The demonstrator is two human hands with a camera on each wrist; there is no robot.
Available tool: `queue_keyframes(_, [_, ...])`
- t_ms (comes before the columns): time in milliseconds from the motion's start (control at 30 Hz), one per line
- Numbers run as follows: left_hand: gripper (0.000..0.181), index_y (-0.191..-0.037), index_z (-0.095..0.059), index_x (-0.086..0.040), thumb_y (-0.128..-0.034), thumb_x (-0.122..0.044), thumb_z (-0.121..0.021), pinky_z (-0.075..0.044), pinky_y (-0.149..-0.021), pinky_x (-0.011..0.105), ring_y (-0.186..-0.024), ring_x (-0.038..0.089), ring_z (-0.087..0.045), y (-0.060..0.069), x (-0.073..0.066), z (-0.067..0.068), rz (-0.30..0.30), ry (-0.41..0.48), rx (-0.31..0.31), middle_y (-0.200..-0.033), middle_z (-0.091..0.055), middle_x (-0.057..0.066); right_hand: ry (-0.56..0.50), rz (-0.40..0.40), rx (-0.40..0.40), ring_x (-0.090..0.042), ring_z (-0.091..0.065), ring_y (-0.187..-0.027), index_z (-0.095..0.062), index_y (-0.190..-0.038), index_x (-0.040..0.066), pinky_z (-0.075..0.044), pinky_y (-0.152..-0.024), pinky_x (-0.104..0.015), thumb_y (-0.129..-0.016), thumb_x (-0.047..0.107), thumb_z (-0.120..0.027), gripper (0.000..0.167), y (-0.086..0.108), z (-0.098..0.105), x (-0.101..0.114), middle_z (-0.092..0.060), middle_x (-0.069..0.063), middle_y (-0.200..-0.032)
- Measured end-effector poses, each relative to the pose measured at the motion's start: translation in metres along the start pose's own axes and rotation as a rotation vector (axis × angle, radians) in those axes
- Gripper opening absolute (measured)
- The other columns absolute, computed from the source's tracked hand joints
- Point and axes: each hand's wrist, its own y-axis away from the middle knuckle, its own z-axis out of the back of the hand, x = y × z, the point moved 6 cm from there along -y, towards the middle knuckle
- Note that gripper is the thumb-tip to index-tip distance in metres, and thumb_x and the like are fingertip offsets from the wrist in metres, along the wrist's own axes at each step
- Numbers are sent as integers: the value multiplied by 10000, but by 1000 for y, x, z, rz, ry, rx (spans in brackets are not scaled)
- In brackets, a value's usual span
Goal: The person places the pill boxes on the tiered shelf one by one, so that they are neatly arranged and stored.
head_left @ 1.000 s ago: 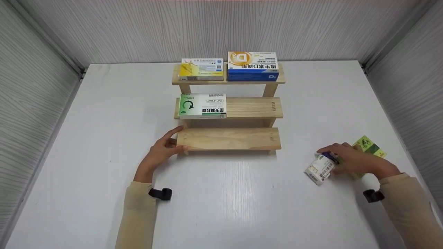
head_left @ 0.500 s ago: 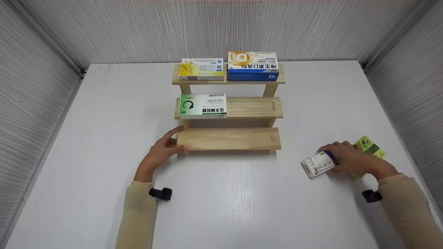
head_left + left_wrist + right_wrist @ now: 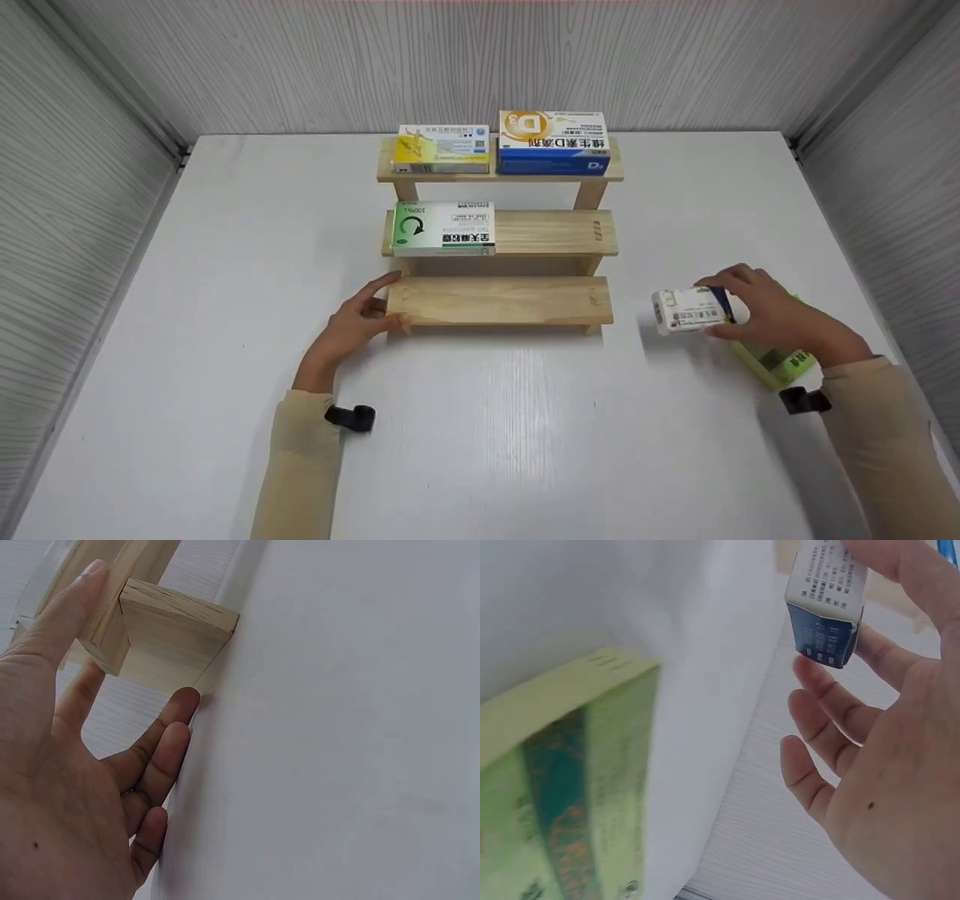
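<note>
A white and dark blue medicine box [image 3: 681, 309] is pinched between the thumb and fingers of my right hand [image 3: 780, 319], held above the table at the right. In the right wrist view the box's blue end [image 3: 821, 637] faces the camera. My left hand [image 3: 354, 322] grips the left end of the lowest step of a three-step wooden shelf [image 3: 499, 300], thumb at the front edge and index finger at the back. The left wrist view shows its other fingers [image 3: 166, 754] lying free beside the wooden leg [image 3: 180, 611].
Partly under my right hand, a light green box [image 3: 772, 364] lies on the white table [image 3: 510, 420]. The top step carries a yellow-white box [image 3: 441, 148] and a blue-white D3 box [image 3: 553, 142]. A green-white box [image 3: 442, 227] lies on the middle step's left half.
My right hand has lifted the white and blue box off the table, moved it away from me and turned it nearly level. My left hand stays at the shelf.
</note>
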Motion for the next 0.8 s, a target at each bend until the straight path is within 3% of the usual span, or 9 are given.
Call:
queue_keyframes(133, [704, -1470, -362, -394, -862, -344, -712, -375, -857, 329, -1037, 250, -541, 0, -1, 0, -6, -15, -2, -1217, -588, 181, -35, 36, -30, -324, -405, -1114, -465, -1372, 94, -375, -871, -504, -853, 248, -741, 608, -8, 11, 12, -423, -196, -1311])
queue_keyframes(267, [709, -1470, -359, -399, -858, -368, -715, -371, -858, 330, -1042, 254, -545, 0, 0, 0, 2, -23, -4, -1222, -591, 180, -45, 99, -94, -169, -416, -1022, -439, -1393, 66, -400, -827, -331, -867, 211, -728, 618, -16, 21, 26, -457, -134, -1245])
queue_keyframes(400, [722, -1472, -359, -394, -850, -382, -724, -369, -866, 333, -1050, 258, -548, 1, -1, 1, -1, -20, -8, -1220, -593, 182, -90, 132, -179, -53, -413, -927, -406, -1398, 62, -343, -747, -207, -853, 155, -737, 644, -22, 28, 39, -513, -94, -1178])
queue_keyframes(600, [752, -1478, -354, -380, -831, -429, -734, -368, -850, 333, -1041, 249, -550, 1, -1, 2, -4, -42, -19, -1205, -605, 175, -175, 80, -236, -111, -466, -846, -414, -1374, 98, -357, -678, -217, -862, 182, -731, 607, -39, 32, 54, -557, -112, -1169])
queue_keyframes(800, [752, -1484, -349, -370, -837, -425, -729, -369, -848, 333, -1036, 252, -545, 0, -1, 1, -5, -42, -14, -1205, -599, 181, -213, 117, -307, -105, -469, -748, -470, -1341, 110, -360, -651, -217, -879, 185, -714, 527, -56, 32, 68, -557, -109, -1184])
